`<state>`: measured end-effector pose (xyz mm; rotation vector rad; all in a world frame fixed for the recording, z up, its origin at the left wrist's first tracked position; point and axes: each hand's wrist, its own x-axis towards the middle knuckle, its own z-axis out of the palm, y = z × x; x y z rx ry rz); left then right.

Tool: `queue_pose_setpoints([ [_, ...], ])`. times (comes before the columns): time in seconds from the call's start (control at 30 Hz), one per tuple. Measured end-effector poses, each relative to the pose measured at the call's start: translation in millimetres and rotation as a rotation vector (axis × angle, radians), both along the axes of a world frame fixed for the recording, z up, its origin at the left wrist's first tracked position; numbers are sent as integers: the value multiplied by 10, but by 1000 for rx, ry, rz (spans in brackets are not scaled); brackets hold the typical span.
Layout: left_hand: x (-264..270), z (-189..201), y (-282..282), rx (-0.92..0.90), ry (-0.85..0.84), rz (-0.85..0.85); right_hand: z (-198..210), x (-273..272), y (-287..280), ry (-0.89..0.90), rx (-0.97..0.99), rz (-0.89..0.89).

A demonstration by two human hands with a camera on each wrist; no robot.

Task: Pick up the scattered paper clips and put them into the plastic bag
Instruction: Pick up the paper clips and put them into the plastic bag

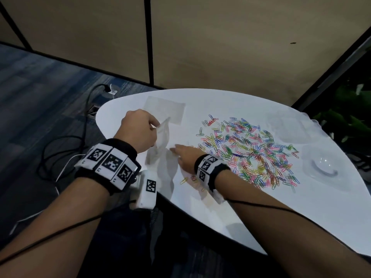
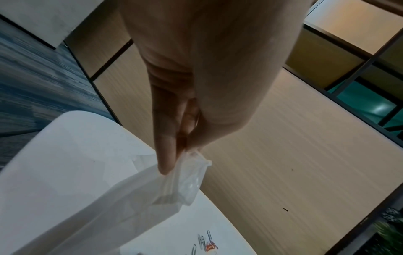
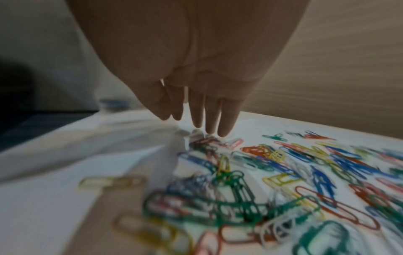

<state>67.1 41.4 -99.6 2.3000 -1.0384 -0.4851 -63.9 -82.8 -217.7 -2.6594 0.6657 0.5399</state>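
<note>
Judging by how things lie, the task is barely begun: nearly all the paper clips (image 1: pixel 249 153) are spread loose over the white table (image 1: pixel 251 213), and whether any sit inside the plastic bag (image 1: pixel 160 141) cannot be told.

Nearest the person, a few stray clips (image 1: pixel 183 180) lie just on the near side of the bag, close under the right wrist. The bag itself lies crumpled toward the table's left edge, partly lifted. The left hand (image 1: pixel 138 130) pinches its upper rim between thumb and fingers (image 2: pixel 165 143) and holds that rim up off the surface. The right hand (image 1: pixel 185 157) is just right of the bag with fingers (image 3: pixel 224 119) straight and close together, holding nothing, its tips at the bag's edge where the clips begin.

Right of the bag the main heap covers the middle of the table. Beyond the heap, well right of the bag, a clear plastic lid or dish (image 1: pixel 321 169) rests near the table's right rim.

Room looks fair: bare tabletop lies near the person and behind the bag, where a flat clear sheet (image 1: pixel 164 109) lies. The left rim is close to the bag, so clips swept that way could drop to the carpet (image 1: pixel 40 93).
</note>
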Motion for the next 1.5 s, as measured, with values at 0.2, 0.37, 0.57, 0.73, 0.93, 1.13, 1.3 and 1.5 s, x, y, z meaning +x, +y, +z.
queue_pose_setpoints([
  [0.2,-21,17,9,18,14,-9,-313,-412,213,115,-314,184],
  [0.37,-141,57,-29,31,54,-44,-475,-639,276,28,-256,41],
  [0.57,-233,18,-55,62,61,-77,-362,-632,61,-90,-261,45],
  [0.73,-276,-47,-88,98,61,-109,-35,-737,-235,-257,-34,-410],
  [0.93,-322,-87,-196,100,91,-120,614,-622,-335,-798,771,-961],
  [1.13,-413,-100,-221,81,65,-115,893,-352,26,-966,1353,-1067],
  [1.3,-484,-113,-213,40,84,-79,753,-237,215,-881,1138,-1059],
  [1.5,-488,-122,-232,10,92,-77,700,-228,232,-681,838,-771],
])
